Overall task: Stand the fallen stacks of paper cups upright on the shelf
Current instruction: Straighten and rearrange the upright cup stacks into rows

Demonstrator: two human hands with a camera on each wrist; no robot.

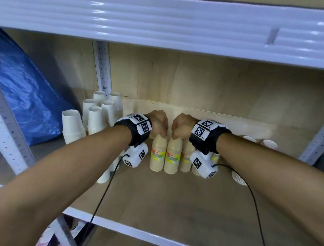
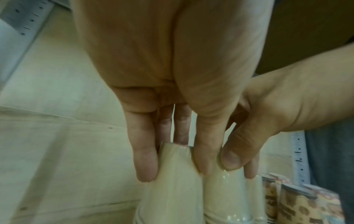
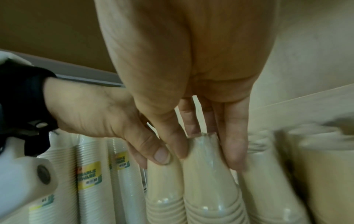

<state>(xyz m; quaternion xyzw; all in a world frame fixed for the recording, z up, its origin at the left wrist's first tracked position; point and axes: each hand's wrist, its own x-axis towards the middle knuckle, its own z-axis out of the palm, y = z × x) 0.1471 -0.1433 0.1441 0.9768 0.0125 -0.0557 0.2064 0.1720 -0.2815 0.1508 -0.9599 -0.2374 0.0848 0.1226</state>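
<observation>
Three beige, plastic-wrapped stacks of paper cups stand side by side on the wooden shelf (image 1: 164, 201), narrow ends up. My left hand (image 1: 163, 134) pinches the twisted wrap at the top of the leftmost stack (image 1: 158, 154). My right hand (image 1: 175, 136) pinches the top of the middle stack (image 1: 173, 157). The third stack (image 1: 185, 157) stands just right of them, partly behind my right wrist. In the left wrist view, my left hand (image 2: 173, 166) closes around its stack (image 2: 178, 197). In the right wrist view, my right hand (image 3: 208, 156) closes around its stack (image 3: 208, 189).
White cup stacks (image 1: 96, 116) stand at the back left beside a blue plastic bag (image 1: 22, 86). Pink-rimmed cups (image 1: 268, 144) and a lying white stack (image 1: 238, 177) are at the right. The upper shelf beam (image 1: 168, 24) hangs low overhead. Patterned cups (image 2: 298, 209) stand nearby.
</observation>
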